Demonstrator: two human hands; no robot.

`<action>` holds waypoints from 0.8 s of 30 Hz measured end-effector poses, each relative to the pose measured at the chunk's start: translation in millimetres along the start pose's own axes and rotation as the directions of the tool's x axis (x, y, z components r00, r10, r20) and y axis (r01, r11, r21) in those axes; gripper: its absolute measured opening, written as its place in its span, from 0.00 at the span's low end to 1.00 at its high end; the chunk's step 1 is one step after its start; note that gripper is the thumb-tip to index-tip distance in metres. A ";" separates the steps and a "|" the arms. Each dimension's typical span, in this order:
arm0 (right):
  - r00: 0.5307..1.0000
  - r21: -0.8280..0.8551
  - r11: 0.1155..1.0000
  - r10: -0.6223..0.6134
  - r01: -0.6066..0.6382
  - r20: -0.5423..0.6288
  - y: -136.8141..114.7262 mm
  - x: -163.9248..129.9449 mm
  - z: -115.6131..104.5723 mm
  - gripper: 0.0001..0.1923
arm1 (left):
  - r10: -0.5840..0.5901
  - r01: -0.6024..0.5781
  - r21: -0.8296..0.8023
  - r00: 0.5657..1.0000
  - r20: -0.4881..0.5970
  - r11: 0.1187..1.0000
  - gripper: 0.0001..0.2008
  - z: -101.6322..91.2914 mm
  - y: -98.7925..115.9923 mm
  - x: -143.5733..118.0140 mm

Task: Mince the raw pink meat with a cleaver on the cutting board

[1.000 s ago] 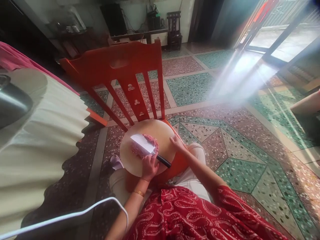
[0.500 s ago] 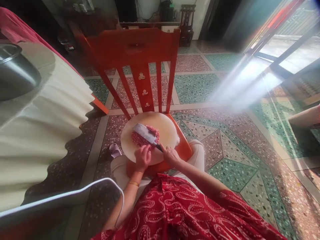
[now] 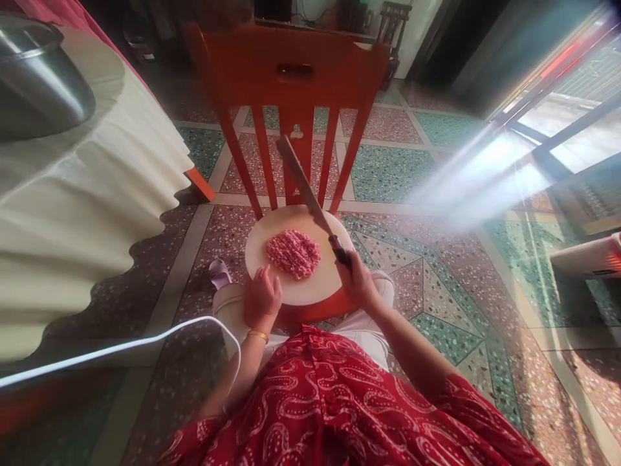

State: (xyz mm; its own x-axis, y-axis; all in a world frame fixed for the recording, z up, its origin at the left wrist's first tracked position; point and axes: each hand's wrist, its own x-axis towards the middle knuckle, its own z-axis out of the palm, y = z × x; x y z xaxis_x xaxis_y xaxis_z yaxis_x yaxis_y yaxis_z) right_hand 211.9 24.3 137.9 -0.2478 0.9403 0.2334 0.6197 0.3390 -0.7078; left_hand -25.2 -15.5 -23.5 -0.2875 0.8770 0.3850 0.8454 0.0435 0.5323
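My right hand is wrapped around the dark handle of a cleaver. The blade is raised over the far right part of the round cutting board, edge-on to me and pointing away to the left. A flattened mound of minced meat lies in the middle of the board, apart from the blade. At the board's near left edge is my left hand, its fingers curled in loosely with nothing seen in them. It is close to the meat but not on it.
The board rests on the seat of a red wooden chair, its slatted back beyond. To the left, a table with a cream cloth carries a metal pot. A white cable crosses at lower left. A lilac slipper shows on the floor.
The cleaver, flat on the meat before, has been lifted and turned edge-on. My right hand has moved up and right with it. My left hand has drawn back left from the meat.
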 end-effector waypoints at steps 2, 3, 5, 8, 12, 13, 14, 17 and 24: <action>0.999 -0.048 0.999 0.027 -0.025 0.034 5.6 -4.8 11.4 0.16 | 0.033 -0.033 0.001 0.999 -0.008 0.999 0.20 0.9 12.0 -1.8; 0.991 -0.089 0.994 0.080 -0.070 0.104 11.3 -7.6 19.4 0.16 | 0.045 -0.045 -0.001 0.999 -0.006 0.999 0.20 1.6 15.9 -1.2; 0.934 -0.185 0.967 0.223 -0.176 0.278 23.3 -11.8 33.2 0.15 | 0.049 -0.049 -0.009 0.999 0.006 0.999 0.20 3.3 19.3 2.5; 0.892 -0.165 0.955 0.292 -0.248 0.346 26.8 -10.4 35.7 0.14 | 0.026 -0.026 0.009 1.000 0.001 1.000 0.19 5.9 16.7 10.5; 0.983 0.042 0.993 0.102 -0.109 0.151 9.6 -3.3 20.8 0.20 | 0.056 -0.056 0.003 0.998 0.015 0.998 0.19 7.4 12.1 16.3; 0.991 0.052 0.996 0.072 -0.079 0.117 8.4 -3.3 20.3 0.21 | 0.060 -0.060 0.000 0.998 0.021 0.998 0.19 7.3 11.9 16.5; 0.991 0.039 0.996 0.073 -0.078 0.108 9.8 -4.2 22.0 0.21 | 0.058 -0.058 0.003 0.998 0.027 0.998 0.19 7.2 12.0 16.3; 0.941 -0.089 0.973 0.229 -0.213 0.251 23.8 -9.2 32.9 0.17 | 0.031 -0.033 0.042 0.999 0.041 0.999 0.18 7.2 12.3 15.3; 0.981 0.044 0.993 0.102 -0.110 0.165 16.8 -9.1 20.4 0.19 | 0.061 -0.062 0.059 0.998 0.011 0.996 0.17 12.3 9.2 15.1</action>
State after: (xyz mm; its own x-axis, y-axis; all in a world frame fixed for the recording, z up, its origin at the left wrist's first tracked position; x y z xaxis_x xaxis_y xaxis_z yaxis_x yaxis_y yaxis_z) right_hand 209.4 20.8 110.4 -0.3027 0.9519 0.0472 0.6102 0.2316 -0.7576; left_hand -16.2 4.1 -22.1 -0.2303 0.8831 0.4088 0.8865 0.0171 0.4624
